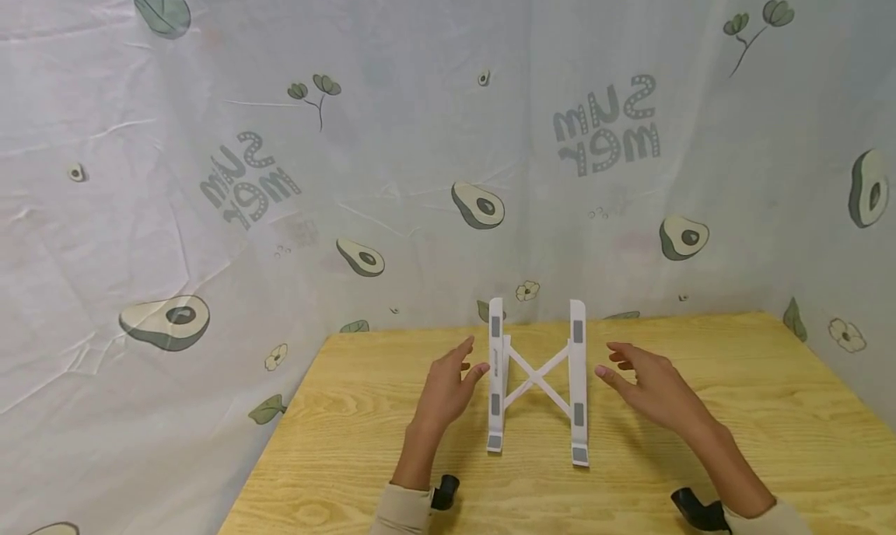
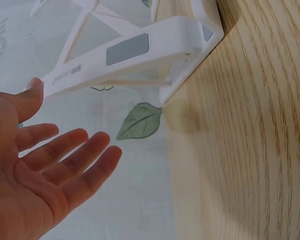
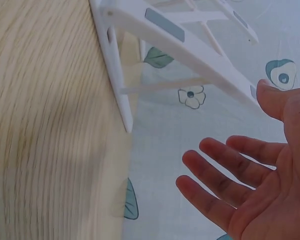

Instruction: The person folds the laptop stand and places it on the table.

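Note:
A white folding laptop stand (image 1: 536,377) stands unfolded on the wooden table, its two sloping rails joined by an X-shaped brace. Grey pads line the rails. Just left of it is my left hand (image 1: 446,387), fingers spread and loosely bent, holding nothing. Its thumb tip is very near the left rail (image 2: 127,50); whether they touch I cannot tell. On the other side my right hand (image 1: 654,387) hovers with relaxed fingers and an empty palm, a small gap from the right rail (image 1: 577,372). The wrist views show both palms facing the stand.
Behind the table (image 1: 350,426) hangs a pale curtain (image 1: 420,131) printed with avocados, leaves and mirrored lettering. It comes close to the table's back edge and continues along the left and right sides. A black wrist mount (image 1: 446,492) sits by the left sleeve, another mount (image 1: 696,510) by the right.

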